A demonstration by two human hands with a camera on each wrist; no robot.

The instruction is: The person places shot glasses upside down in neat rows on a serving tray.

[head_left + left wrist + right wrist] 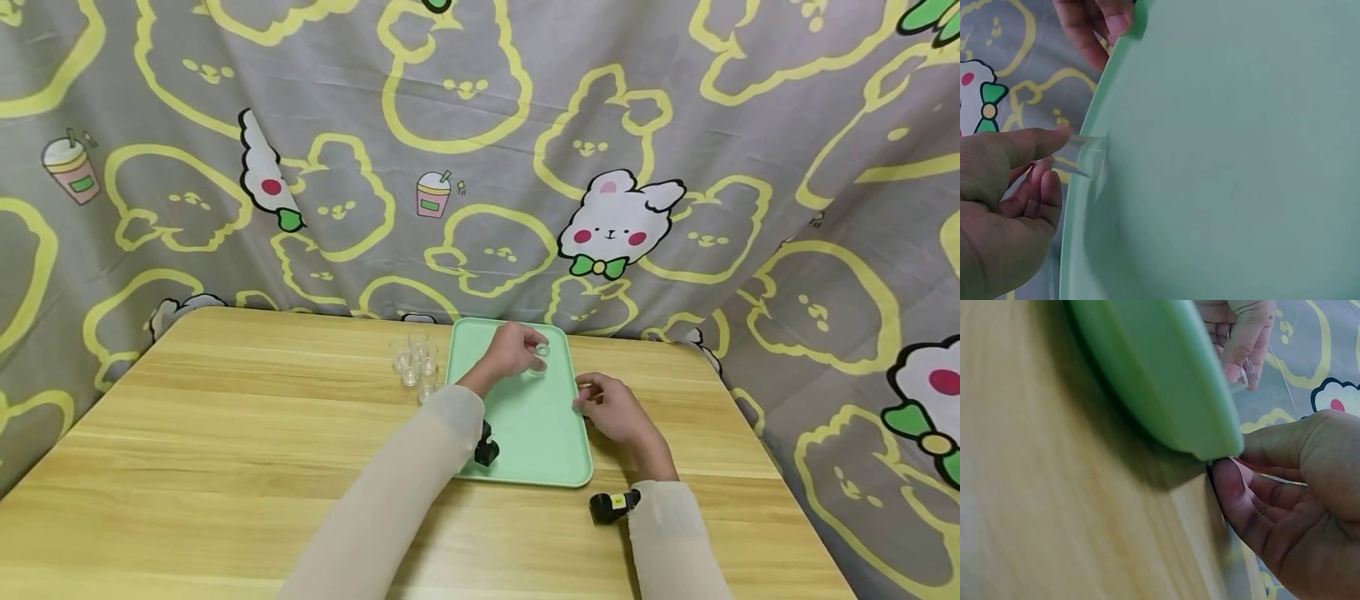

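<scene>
A light-green rectangular tray (532,437) lies on the wooden table. Over its far part my left hand (513,350) pinches a small clear glass (1094,156) between thumb and fingers. The glass's base is at the tray's surface in the left wrist view; whether it touches cannot be told. My right hand (617,410) is at the tray's right side, its thumb and a finger pinching the rim, as the right wrist view also shows. To the left of the tray stands a group of several small clear glasses (408,372), close together.
The wooden table (247,433) reaches to a grey curtain (480,242) with yellow cartoon outlines at the back and sides. A black wrist camera (486,450) sits at the left cuff, over the tray; another black camera (603,508) sits at the right cuff.
</scene>
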